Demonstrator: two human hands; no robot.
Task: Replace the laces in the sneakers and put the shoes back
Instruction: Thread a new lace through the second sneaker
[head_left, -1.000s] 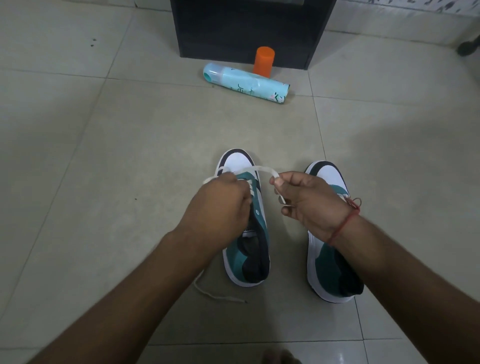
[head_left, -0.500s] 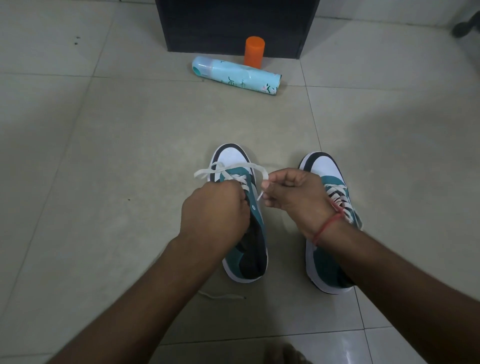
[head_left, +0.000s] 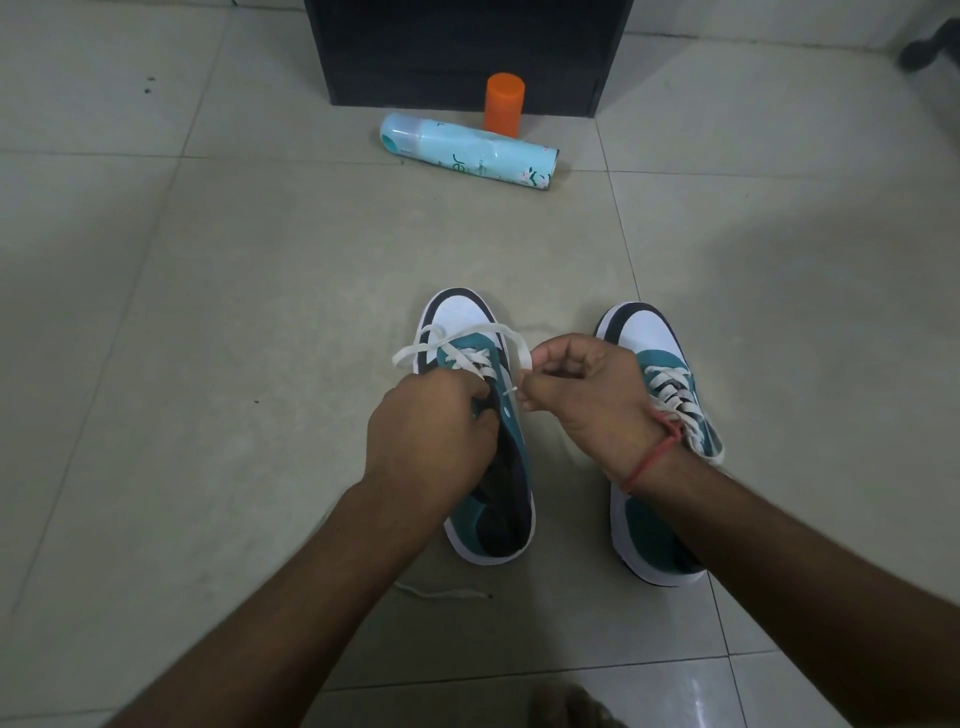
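On the floor before me, my right hand (head_left: 587, 395) now pinches the lace (head_left: 511, 345) tip nearer the eyelet of the left sneaker (head_left: 483, 441), which my left hand (head_left: 431, 431) grips, so threading continues while the right sneaker (head_left: 665, 395) is already laced.

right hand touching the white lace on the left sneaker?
Touching. Head view: right hand pinches the white lace above the left sneaker.
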